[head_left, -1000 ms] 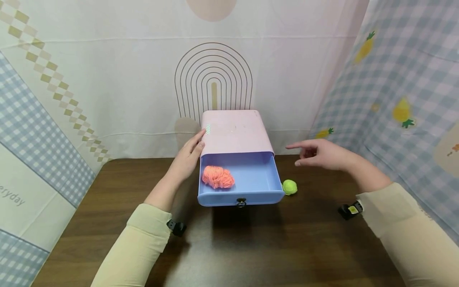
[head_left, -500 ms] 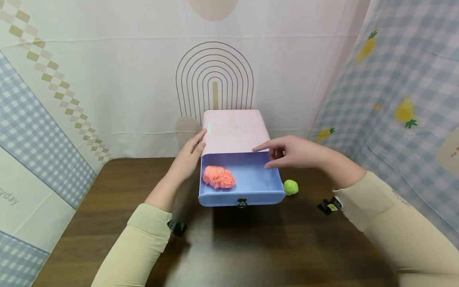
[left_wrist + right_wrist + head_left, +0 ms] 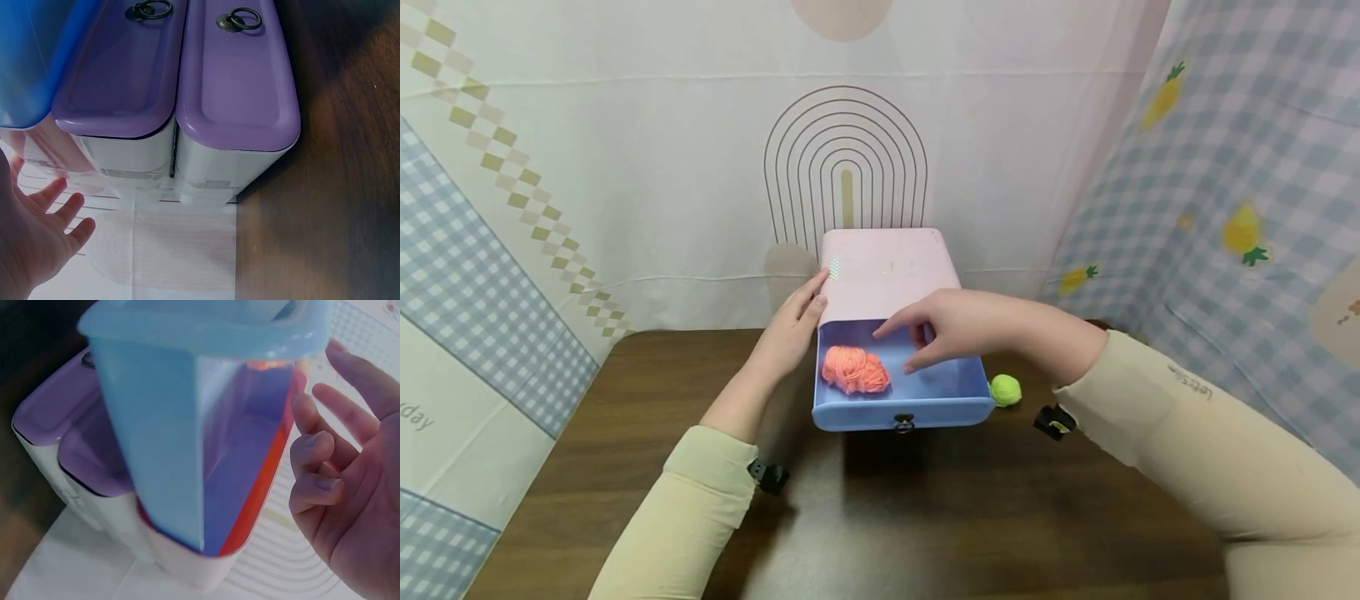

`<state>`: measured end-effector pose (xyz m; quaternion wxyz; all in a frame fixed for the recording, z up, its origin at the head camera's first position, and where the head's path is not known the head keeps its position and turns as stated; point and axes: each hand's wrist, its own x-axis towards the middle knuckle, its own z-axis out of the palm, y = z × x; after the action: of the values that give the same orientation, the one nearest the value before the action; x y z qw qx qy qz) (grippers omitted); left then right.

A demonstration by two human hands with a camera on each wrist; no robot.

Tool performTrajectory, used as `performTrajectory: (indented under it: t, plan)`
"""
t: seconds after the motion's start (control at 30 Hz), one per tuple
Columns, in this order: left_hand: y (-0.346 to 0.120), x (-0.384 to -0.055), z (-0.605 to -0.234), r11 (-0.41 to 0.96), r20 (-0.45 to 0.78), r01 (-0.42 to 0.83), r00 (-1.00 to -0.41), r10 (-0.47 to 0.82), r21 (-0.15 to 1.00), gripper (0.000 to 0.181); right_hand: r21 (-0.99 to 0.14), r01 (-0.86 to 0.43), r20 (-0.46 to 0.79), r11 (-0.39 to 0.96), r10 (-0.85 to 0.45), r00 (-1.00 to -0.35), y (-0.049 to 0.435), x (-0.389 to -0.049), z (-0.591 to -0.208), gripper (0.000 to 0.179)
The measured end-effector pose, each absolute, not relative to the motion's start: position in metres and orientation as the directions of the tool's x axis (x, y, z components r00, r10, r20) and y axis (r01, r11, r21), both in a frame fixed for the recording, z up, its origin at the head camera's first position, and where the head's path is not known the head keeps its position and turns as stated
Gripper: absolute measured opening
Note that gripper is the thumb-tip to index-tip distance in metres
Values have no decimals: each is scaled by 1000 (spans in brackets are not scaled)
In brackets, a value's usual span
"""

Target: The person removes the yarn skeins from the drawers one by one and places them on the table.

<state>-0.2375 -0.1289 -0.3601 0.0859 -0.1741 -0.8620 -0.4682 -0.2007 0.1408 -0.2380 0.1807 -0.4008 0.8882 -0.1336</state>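
A blue drawer (image 3: 853, 416) stands pulled out of a cabinet with a pink top (image 3: 887, 267). Inside, on its left side, lies a loose bundle of coral yarn (image 3: 855, 371). My left hand (image 3: 784, 335) rests against the cabinet's upper left edge, its fingers extended. Over the drawer hangs my right hand (image 3: 958, 325), thumb and index finger spread apart, just right of the yarn and holding nothing. In the right wrist view, the other fingers (image 3: 312, 450) of that hand are partly bent. A lime-green yarn ball (image 3: 1006, 390) lies to the right of the drawer.
Below the blue drawer are two closed purple drawers (image 3: 237, 81) with ring pulls, seen in the left wrist view. The cabinet stands on a dark wooden table (image 3: 1000, 517) against a patterned cloth backdrop (image 3: 685, 167). A checked cloth (image 3: 1225, 167) hangs on the right.
My right hand has swept leftward from beside the cabinet to above the blue drawer. The left hand, both yarns and the drawer have stayed in place.
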Motion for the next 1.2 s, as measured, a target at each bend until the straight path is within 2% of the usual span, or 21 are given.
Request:
performTrajectory:
  t: [0.23, 0.47, 0.73, 0.9, 1.2]
  plan:
    - [-131, -237, -363, 508, 306, 376, -926, 219, 775, 54, -252, -716, -258, 651, -758, -599, 112, -199, -240, 50]
    - [-130, -238, -364, 502, 309, 384, -923, 228, 775, 54, -135, -682, -325, 719, -682, -655, 94, -199, -251, 59]
    - [-129, -238, -363, 510, 313, 388, -921, 231, 768, 54, -64, -646, -351, 760, -623, -698, 84, -198, -263, 62]
    - [-129, -237, -362, 509, 314, 386, -923, 224, 770, 53, -70, -614, -357, 786, -595, -720, 77, -198, -264, 63]
    - [-130, -238, -363, 502, 319, 387, -922, 220, 774, 52, -163, -567, -362, 807, -584, -727, 76, -200, -265, 56]
